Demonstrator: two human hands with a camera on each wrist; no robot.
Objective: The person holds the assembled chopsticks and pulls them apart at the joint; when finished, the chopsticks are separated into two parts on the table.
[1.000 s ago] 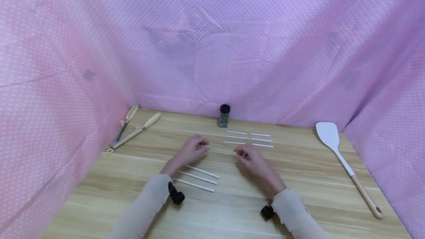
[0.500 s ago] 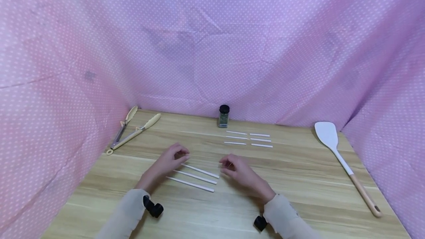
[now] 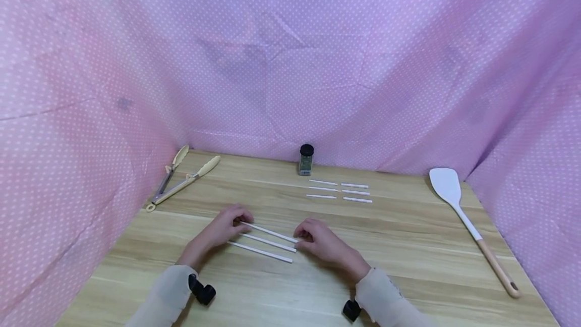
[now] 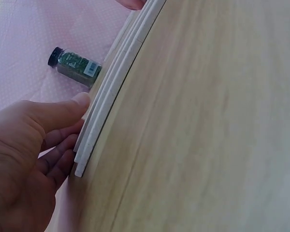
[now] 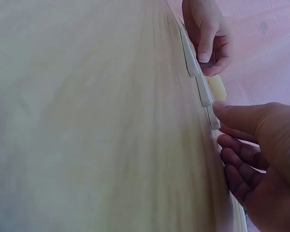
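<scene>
Now that they're closer, left hand, right hand loosely curled at opposite ends of long white sticks, within reach; pinch hard to tell.

three long sticks, six short sticks, two hands, one jar, one spatula, one pair of tongs.

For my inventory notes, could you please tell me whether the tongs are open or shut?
Open: the tongs lie with their arms spread in a V.
</scene>
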